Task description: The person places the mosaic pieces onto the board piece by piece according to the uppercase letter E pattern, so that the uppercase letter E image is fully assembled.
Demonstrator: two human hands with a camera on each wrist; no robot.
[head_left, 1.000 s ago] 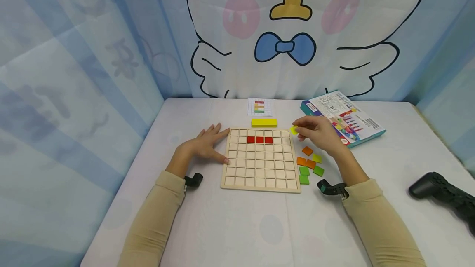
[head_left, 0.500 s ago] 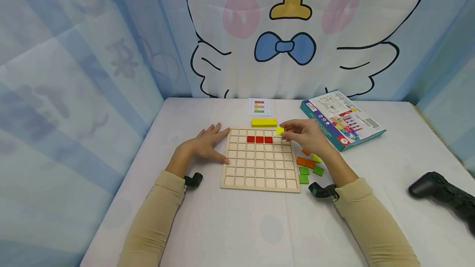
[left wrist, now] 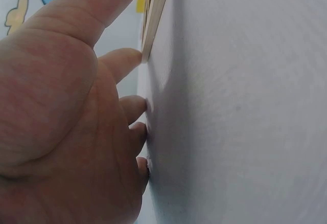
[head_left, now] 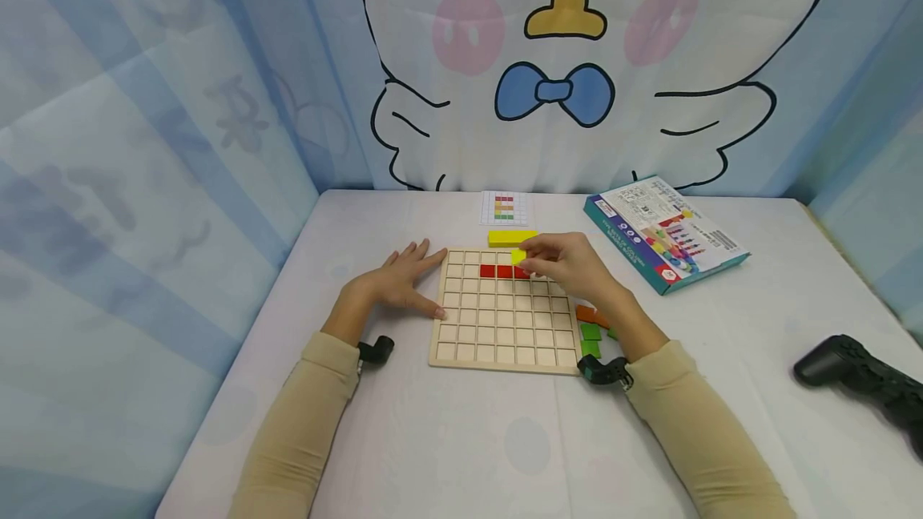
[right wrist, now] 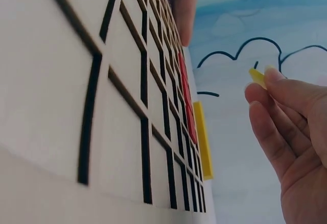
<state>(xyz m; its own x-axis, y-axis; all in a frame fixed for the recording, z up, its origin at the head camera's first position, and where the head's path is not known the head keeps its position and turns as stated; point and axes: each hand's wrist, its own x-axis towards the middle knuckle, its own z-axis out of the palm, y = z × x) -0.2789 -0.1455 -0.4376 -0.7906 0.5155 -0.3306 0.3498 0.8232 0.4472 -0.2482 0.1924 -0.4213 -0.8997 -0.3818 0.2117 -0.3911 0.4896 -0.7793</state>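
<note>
A wooden grid board (head_left: 495,319) lies flat on the table, with three red tiles (head_left: 488,271) side by side in its second row from the back. Between thumb and fingertips my right hand (head_left: 570,267) pinches a yellow tile (head_left: 517,256); the right wrist view shows this yellow tile (right wrist: 257,77) held above the board. My left hand (head_left: 397,279) is spread at the board's left edge, thumb and index finger touching its frame. Straight fingers show in the left wrist view, where the left hand (left wrist: 76,106) meets the board's edge (left wrist: 156,19).
Behind the board are a yellow bar (head_left: 508,239) and a small pattern card (head_left: 504,208). Orange tiles (head_left: 586,313) and green tiles (head_left: 590,332) lie by the board's right side, partly covered by my right arm. A box (head_left: 667,232) and a black game controller (head_left: 858,379) sit farther right.
My right hand has carried the yellow tile leftward, from beyond the board's right back corner to over its back row near the red tiles. The left hand stays in place.
</note>
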